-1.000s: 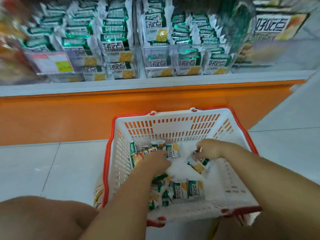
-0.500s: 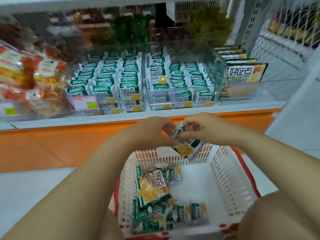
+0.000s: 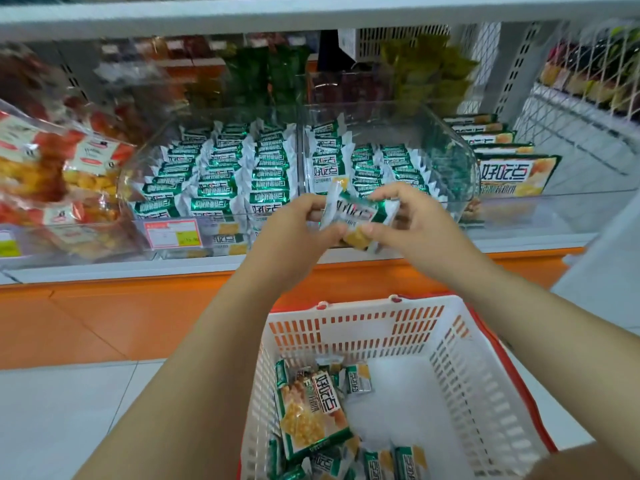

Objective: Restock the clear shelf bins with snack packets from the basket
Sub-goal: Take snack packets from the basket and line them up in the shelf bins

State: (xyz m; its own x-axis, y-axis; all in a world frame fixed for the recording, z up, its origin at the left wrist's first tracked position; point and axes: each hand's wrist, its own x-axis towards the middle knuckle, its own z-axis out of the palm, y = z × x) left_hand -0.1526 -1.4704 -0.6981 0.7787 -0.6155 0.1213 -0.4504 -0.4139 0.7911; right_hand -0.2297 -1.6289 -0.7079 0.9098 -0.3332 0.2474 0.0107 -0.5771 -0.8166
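Note:
My left hand (image 3: 294,226) and my right hand (image 3: 412,225) both pinch a small bunch of green-and-white snack packets (image 3: 356,216), held in front of the right clear shelf bin (image 3: 450,140). That bin is partly filled with rows of the same packets. The left clear bin (image 3: 152,147) is nearly full. Below, the white basket (image 3: 460,368) with red handles sits on the floor. It holds one larger snack bag (image 3: 311,417) and several small packets along its near left side.
Bags of red and yellow snacks (image 3: 52,168) lie at the left of the shelf. Larger green-edged bags (image 3: 512,168) stand right of the bins. A price tag (image 3: 171,233) hangs on the left bin's front. An orange plinth (image 3: 104,317) runs under the shelf.
Both hands came up out of the basket with packets and rose to the front of the right bin. The view tilted upward toward the shelf.

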